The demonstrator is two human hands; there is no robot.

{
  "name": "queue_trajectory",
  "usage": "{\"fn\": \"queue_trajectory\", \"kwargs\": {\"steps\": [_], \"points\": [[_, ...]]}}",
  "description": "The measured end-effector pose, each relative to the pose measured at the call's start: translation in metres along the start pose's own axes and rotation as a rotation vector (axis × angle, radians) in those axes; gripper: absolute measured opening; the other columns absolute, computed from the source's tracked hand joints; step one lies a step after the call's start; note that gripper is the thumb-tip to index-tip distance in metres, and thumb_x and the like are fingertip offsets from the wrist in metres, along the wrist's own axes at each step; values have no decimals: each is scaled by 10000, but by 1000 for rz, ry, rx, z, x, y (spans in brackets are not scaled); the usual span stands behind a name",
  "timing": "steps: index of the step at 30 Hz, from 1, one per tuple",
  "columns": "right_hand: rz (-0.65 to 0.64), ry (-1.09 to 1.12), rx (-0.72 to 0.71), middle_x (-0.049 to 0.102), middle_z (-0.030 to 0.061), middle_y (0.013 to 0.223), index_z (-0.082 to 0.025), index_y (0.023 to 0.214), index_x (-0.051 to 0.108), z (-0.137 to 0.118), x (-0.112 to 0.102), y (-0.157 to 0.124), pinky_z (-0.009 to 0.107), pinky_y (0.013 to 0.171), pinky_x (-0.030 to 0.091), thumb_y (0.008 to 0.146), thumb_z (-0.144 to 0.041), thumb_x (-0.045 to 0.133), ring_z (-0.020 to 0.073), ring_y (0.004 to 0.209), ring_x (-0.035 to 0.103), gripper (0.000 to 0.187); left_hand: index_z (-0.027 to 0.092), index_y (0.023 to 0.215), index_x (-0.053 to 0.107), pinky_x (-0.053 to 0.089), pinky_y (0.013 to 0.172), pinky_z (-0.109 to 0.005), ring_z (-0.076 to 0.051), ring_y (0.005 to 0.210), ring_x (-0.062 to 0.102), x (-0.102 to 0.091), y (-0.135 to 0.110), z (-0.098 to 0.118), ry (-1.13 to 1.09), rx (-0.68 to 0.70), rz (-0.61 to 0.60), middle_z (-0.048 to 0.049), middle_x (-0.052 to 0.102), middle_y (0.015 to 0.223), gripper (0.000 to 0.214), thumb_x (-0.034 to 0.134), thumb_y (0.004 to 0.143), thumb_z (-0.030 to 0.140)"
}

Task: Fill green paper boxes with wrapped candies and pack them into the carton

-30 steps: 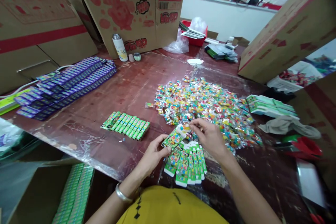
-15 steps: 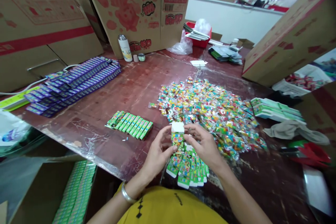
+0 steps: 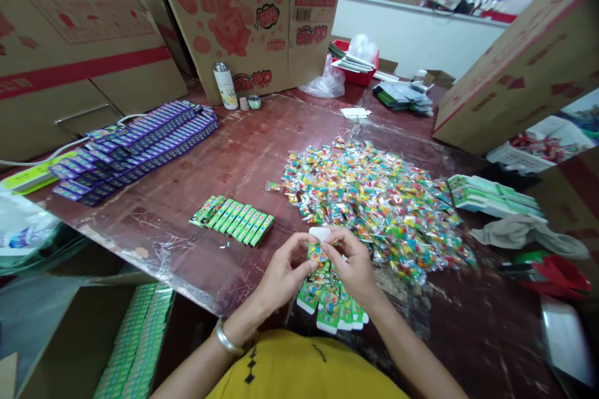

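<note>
Both hands hold one small green candy box (image 3: 317,253) upright near the table's front edge, its white flap (image 3: 320,232) at the top. My left hand (image 3: 286,267) grips the box from the left, thumb across its front. My right hand (image 3: 350,260) pinches at the box's upper right, by the flap. Below them lies a fanned pile of flat green boxes (image 3: 327,312), partly covered by the hands. Just beyond spreads a big heap of clear-wrapped colourful candies (image 3: 369,193). A row of green boxes (image 3: 238,221) lies to the left.
Purple boxes (image 3: 140,146) are stacked at the left, before large cartons (image 3: 243,19). A flask (image 3: 225,87) stands at the back. On the right are flat green-white packs (image 3: 496,196) and a grey cloth (image 3: 528,235). An open carton (image 3: 65,343) with green boxes sits lower left.
My right hand has moved inward and closed its fingers at the top of the box. The white flap now tilts and is partly covered by the fingers.
</note>
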State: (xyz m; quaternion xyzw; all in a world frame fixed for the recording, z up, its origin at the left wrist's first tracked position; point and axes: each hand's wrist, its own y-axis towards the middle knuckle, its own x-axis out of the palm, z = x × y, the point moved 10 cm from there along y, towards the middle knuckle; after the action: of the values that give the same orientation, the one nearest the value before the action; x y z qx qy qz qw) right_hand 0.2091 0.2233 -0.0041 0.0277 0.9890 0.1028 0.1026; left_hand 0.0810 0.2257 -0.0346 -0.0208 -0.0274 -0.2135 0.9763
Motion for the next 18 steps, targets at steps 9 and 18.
{"fn": "queue_trajectory", "kwargs": {"steps": [9,18], "points": [[-65,104,106,666,47,909,-195,768,627,6,6,11,297,744,490,835,-292,674,199,865,623,127,238,1045,415,459,651,-186,-131,867,595,-12,-2,-7,-44,-55,139,19,571,935,358,664,791,196],[-158,140,268,635,12,717,-165,693,653,24,7,25,254,577,425,777,-315,733,139,630,556,190,258,1189,448,514,844,-300,-164,946,621,-10,-8,-3,64,-12,98,-10,575,996,422,625,819,159]]}}
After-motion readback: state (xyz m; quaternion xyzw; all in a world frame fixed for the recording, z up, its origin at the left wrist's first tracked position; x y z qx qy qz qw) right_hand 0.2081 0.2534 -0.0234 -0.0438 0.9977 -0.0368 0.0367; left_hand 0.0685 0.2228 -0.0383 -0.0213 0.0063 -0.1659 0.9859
